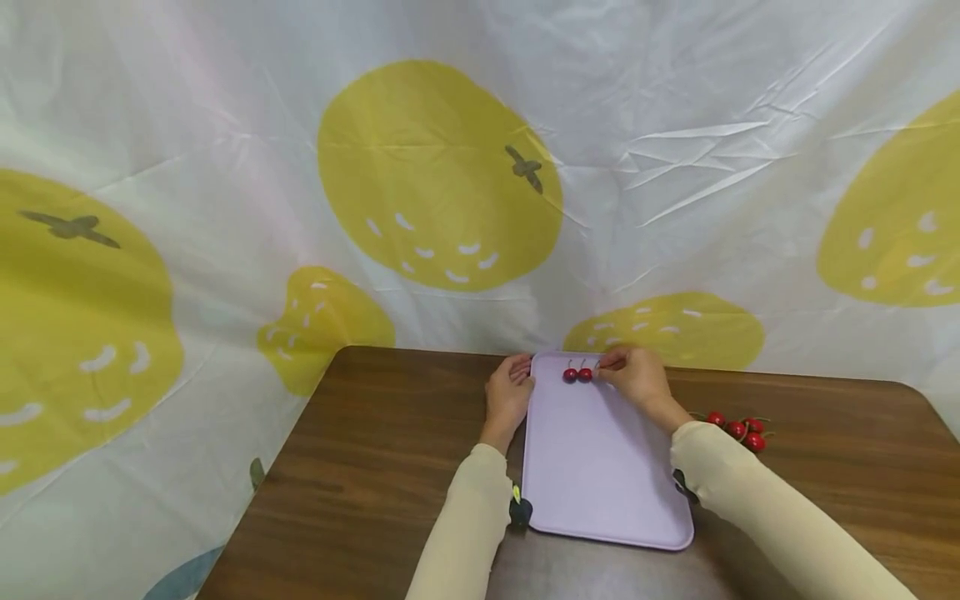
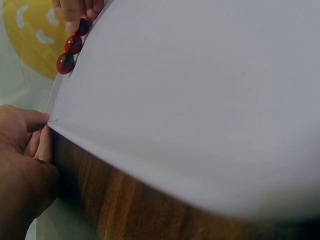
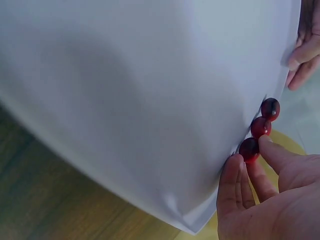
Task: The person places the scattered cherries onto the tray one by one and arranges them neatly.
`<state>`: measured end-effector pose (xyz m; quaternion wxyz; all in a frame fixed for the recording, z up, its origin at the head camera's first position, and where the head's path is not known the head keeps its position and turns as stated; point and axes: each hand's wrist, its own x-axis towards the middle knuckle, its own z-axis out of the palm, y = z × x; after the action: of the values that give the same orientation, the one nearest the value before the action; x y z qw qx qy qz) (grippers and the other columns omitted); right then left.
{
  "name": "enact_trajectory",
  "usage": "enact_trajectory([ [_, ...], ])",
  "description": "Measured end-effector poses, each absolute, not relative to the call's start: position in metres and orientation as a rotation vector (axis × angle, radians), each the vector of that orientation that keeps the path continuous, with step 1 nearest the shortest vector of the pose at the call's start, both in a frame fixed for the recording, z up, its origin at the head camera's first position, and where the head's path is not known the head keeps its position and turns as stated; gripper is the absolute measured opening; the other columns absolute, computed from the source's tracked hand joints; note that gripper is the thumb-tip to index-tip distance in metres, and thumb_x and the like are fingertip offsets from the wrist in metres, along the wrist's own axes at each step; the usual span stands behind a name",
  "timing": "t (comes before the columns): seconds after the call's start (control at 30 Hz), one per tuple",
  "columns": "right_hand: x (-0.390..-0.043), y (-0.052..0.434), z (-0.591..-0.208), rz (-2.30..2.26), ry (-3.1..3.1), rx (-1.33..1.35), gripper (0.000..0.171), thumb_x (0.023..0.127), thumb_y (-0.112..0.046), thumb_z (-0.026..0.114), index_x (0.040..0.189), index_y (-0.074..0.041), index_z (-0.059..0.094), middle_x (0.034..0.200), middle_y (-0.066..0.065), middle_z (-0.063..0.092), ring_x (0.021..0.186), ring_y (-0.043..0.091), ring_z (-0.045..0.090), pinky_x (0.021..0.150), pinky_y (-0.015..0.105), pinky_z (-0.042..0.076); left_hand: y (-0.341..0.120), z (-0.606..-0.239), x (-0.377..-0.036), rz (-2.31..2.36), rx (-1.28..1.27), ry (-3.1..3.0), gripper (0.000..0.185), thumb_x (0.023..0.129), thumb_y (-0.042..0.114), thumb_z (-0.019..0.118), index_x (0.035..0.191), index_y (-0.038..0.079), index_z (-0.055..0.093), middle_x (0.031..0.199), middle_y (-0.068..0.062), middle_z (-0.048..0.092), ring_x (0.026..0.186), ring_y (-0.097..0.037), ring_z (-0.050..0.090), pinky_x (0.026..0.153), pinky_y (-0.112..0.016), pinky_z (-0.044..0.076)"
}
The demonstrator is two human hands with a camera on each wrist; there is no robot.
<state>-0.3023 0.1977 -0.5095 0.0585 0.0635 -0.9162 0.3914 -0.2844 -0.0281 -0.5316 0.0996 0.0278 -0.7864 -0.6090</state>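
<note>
1. Where the lilac tray (image 1: 600, 467) lies flat on the brown table (image 1: 360, 467), held at its far end from both sides.
2. Left hand (image 1: 508, 393) resting at the tray's far left corner, fingers (image 2: 41, 135) pressed together against the rim, straight rather than curled round it.
3. Right hand (image 1: 637, 379) over the far right part of the tray, thumb and fingers (image 3: 231, 185) pinching the nearest cherry of a short row.
4. Row of cherries (image 1: 577, 375) on the tray just beside its far rim: three counted in the wrist views, two plainly seen from the head view, touching one another in a line, thin stems pointing away.
5. Loose cherries (image 1: 738, 429) in a small cluster on the bare table, right of the tray and well apart from the row, near the right forearm.
6. Cream sleeves (image 1: 465, 533) down both forearms to the wrists.
7. White cloth (image 1: 480, 167) printed with large yellow fruit hanging behind and around the table.
</note>
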Motion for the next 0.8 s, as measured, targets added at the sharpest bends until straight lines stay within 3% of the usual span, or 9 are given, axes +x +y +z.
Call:
enact_trajectory([
  [0.4,-0.299,0.198,-0.508,1.128,-2.822,0.198,0.022,0.090,-0.020,0.083,0.100,-0.001,0.078,0.096,0.017,0.081,0.086,0.026,0.073,0.072,0.028,0.050,-0.028,-0.534,-0.285,-1.824,0.096,-2.323,0.035,0.095,-0.011,0.065,0.129,-0.007,0.068,0.127,-0.024,0.074,0.122,-0.035,0.072,0.110,-0.040,0.059],
  [0.67,-0.271,0.212,-0.491,1.191,-2.767,0.222,0.034,0.109,-0.029,0.056,0.115,-0.001,0.074,0.106,0.019,0.080,0.098,0.034,0.076,0.078,0.035,0.058,-0.028,-0.533,-0.285,-1.814,0.098,-2.317,0.035,0.094,-0.011,0.065,0.129,-0.007,0.068,0.127,-0.025,0.074,0.122,-0.036,0.072,0.110,-0.040,0.059],
  [0.8,-0.243,0.236,-0.483,1.250,-2.728,0.175,0.042,0.114,-0.034,0.042,0.115,-0.004,0.073,0.112,0.021,0.077,0.099,0.030,0.075,0.076,0.025,0.060,-0.027,-0.534,-0.286,-1.812,0.104,-2.325,0.035,0.094,-0.010,0.066,0.129,-0.006,0.068,0.127,-0.024,0.075,0.122,-0.035,0.072,0.110,-0.040,0.059],
])
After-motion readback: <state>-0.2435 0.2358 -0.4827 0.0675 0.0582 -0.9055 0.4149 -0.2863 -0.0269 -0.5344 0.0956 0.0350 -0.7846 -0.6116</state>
